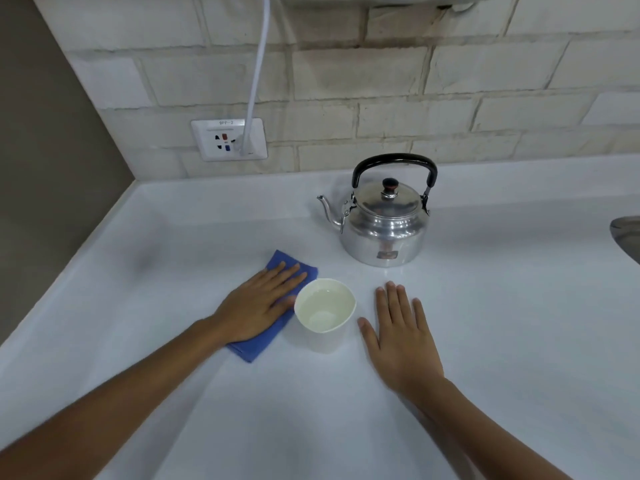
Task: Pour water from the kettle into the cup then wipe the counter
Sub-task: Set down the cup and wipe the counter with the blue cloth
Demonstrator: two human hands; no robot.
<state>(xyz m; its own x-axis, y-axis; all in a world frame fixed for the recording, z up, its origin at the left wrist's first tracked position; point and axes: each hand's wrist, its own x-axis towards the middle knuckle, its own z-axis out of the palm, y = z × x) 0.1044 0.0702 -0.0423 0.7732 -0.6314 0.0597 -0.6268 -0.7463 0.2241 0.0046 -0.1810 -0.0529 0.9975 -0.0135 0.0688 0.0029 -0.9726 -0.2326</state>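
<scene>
Water sits in a white paper cup on the pale counter. Left hand, fingers spread, presses flat on a folded blue cloth beside it; right hand lies flat, empty. Shiny metal kettle with black handle stands upright behind.

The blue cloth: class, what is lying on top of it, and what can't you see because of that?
The left hand lies flat, palm down, on the blue cloth. Its far corner and near edge show. The cloth's middle is hidden by the hand, and the counter beneath is covered.
</scene>
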